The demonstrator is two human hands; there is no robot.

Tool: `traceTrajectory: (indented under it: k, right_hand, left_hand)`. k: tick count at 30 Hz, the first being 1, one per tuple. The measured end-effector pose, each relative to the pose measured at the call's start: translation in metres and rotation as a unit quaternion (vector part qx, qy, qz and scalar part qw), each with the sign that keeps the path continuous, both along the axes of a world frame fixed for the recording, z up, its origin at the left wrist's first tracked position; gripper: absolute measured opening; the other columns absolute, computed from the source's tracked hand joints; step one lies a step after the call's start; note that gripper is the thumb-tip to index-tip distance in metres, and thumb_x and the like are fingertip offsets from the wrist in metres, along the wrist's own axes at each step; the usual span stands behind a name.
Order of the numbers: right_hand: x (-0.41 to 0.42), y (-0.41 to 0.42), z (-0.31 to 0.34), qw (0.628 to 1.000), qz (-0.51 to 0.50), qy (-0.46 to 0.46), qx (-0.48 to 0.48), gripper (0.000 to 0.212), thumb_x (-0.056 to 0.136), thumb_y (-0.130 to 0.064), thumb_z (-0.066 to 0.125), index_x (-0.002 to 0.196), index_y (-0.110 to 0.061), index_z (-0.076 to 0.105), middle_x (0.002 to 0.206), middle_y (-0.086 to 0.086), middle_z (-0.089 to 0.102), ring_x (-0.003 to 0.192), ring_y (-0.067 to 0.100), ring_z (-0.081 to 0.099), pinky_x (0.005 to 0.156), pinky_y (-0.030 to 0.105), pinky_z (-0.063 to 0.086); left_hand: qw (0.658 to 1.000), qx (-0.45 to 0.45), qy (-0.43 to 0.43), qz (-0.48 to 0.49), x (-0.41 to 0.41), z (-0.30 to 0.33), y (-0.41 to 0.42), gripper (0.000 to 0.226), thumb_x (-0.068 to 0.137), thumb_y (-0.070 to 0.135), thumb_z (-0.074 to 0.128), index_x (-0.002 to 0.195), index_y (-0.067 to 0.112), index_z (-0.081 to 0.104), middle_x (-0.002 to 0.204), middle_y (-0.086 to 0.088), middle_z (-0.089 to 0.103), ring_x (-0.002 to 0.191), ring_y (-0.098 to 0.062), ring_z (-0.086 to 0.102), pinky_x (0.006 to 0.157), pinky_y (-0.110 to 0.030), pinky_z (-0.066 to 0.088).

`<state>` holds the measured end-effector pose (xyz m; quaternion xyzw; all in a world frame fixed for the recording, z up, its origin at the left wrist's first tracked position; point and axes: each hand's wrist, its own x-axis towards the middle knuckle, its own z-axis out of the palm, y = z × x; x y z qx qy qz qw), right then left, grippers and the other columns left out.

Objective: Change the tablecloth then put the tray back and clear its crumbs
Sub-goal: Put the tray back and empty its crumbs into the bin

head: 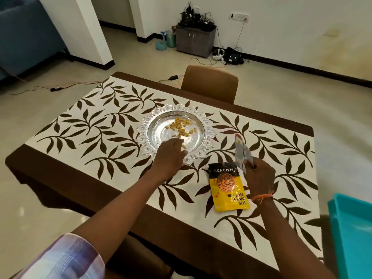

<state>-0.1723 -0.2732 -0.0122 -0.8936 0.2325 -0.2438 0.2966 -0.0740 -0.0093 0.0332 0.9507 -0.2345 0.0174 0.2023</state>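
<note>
A round silver tray (203,135) with a scalloped rim sits mid-table on the cream tablecloth (84,127) printed with brown leaves. Several yellow-brown nut pieces (180,126) lie in the tray's bowl. My left hand (169,158) hovers over the tray's near rim, fingers bunched, with a couple of pieces at its fingertips. My right hand (259,176) holds a silvery foil packet (241,153) upright, to the right of the tray. A yellow and black almond pouch (228,188) lies flat on the cloth beside that hand.
A brown chair (209,83) stands at the table's far side. A turquoise plastic bin (352,234) is at the right edge, near the table's corner. Cables, a small cabinet and devices lie on the floor beyond.
</note>
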Motion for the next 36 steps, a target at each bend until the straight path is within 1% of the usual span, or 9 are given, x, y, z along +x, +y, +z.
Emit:
traceTrajectory:
  k: [2, 6, 11, 15, 19, 22, 26, 32, 36]
  right_hand:
    - [-0.002, -0.003, -0.019, 0.996, 0.016, 0.048, -0.069, 0.016, 0.088, -0.016, 0.062, 0.099, -0.01, 0.072, 0.086, 0.012, 0.073, 0.071, 0.031, 0.067, 0.061, 0.031, 0.05]
    - [-0.013, -0.003, -0.064, 0.962, 0.085, 0.182, -0.183, 0.027, 0.08, -0.001, 0.061, 0.105, -0.006, 0.069, 0.101, 0.019, 0.07, 0.084, 0.039, 0.068, 0.062, 0.045, 0.056]
    - [-0.032, 0.013, -0.097, 0.916, 0.108, 0.345, -0.173, 0.045, 0.063, -0.011, 0.068, 0.108, -0.009, 0.066, 0.11, 0.015, 0.066, 0.108, 0.041, 0.058, 0.084, 0.054, 0.05]
    - [-0.026, 0.042, -0.071, 0.957, 0.117, 0.239, -0.113, 0.053, 0.068, 0.005, 0.067, 0.12, -0.003, 0.061, 0.125, 0.022, 0.06, 0.117, 0.043, 0.055, 0.094, 0.058, 0.047]
    - [0.013, 0.085, -0.019, 0.984, 0.152, 0.045, -0.076, 0.044, 0.076, 0.01, 0.059, 0.119, 0.003, 0.061, 0.121, 0.023, 0.062, 0.116, 0.035, 0.057, 0.098, 0.045, 0.05]
    - [0.055, 0.118, 0.021, 0.982, 0.185, -0.007, -0.043, 0.039, 0.08, 0.007, 0.056, 0.117, -0.002, 0.061, 0.118, 0.017, 0.063, 0.112, 0.03, 0.059, 0.096, 0.031, 0.045]
    - [0.119, 0.136, 0.042, 0.96, 0.256, 0.111, -0.016, 0.045, 0.093, -0.013, 0.054, 0.136, -0.003, 0.047, 0.138, 0.019, 0.05, 0.129, 0.031, 0.045, 0.108, 0.035, 0.034]
    - [0.201, 0.145, 0.018, 0.906, 0.312, 0.265, -0.109, 0.075, 0.096, -0.047, 0.045, 0.152, -0.01, 0.012, 0.158, 0.02, 0.013, 0.145, 0.039, 0.012, 0.116, 0.049, 0.02]
    - [0.225, 0.151, 0.001, 0.897, 0.319, 0.252, -0.175, 0.075, 0.094, -0.052, 0.045, 0.149, -0.008, 0.02, 0.154, 0.023, 0.02, 0.143, 0.038, 0.019, 0.114, 0.049, 0.023]
  left_hand:
    - [0.997, 0.066, 0.025, -0.007, -0.001, -0.015, 0.003, 0.048, 0.099, 0.033, 0.048, 0.139, 0.006, 0.045, 0.139, -0.013, 0.05, 0.13, -0.03, 0.043, 0.111, -0.048, 0.03]
    - [0.99, 0.132, 0.048, -0.013, -0.003, -0.037, 0.008, 0.054, 0.102, 0.04, 0.037, 0.145, 0.007, 0.034, 0.151, -0.013, 0.037, 0.143, -0.034, 0.026, 0.117, -0.05, 0.018]
    - [0.991, 0.117, 0.058, -0.014, -0.008, -0.045, 0.019, 0.056, 0.102, 0.04, 0.037, 0.149, 0.01, 0.03, 0.156, -0.012, 0.029, 0.149, -0.03, 0.013, 0.121, -0.048, 0.009]
    - [0.995, 0.079, 0.059, -0.014, -0.009, -0.04, 0.034, 0.056, 0.101, 0.039, 0.043, 0.147, 0.009, 0.034, 0.154, -0.011, 0.033, 0.149, -0.028, 0.014, 0.12, -0.045, 0.004]
    - [0.997, -0.026, 0.064, 0.023, -0.007, -0.035, 0.055, 0.051, 0.096, 0.033, 0.055, 0.139, 0.008, 0.046, 0.143, -0.011, 0.046, 0.141, -0.032, 0.031, 0.119, -0.048, 0.018]
    - [0.993, -0.073, 0.063, 0.061, -0.005, -0.03, 0.068, 0.048, 0.097, 0.028, 0.055, 0.139, 0.006, 0.046, 0.142, -0.012, 0.047, 0.14, -0.029, 0.032, 0.116, -0.043, 0.027]
    - [0.995, -0.046, 0.075, 0.051, 0.0, -0.033, 0.074, 0.053, 0.098, 0.026, 0.052, 0.146, 0.009, 0.036, 0.155, -0.01, 0.033, 0.148, -0.025, 0.016, 0.115, -0.036, 0.026]
    - [0.994, -0.021, 0.096, 0.046, 0.013, -0.04, 0.075, 0.061, 0.096, 0.03, 0.051, 0.151, 0.013, 0.029, 0.157, -0.009, 0.028, 0.149, -0.023, 0.012, 0.115, -0.036, 0.025]
    - [0.996, 0.004, 0.071, 0.05, 0.02, -0.042, 0.075, 0.058, 0.095, 0.033, 0.05, 0.148, 0.015, 0.035, 0.153, -0.005, 0.036, 0.148, -0.019, 0.017, 0.113, -0.036, 0.029]
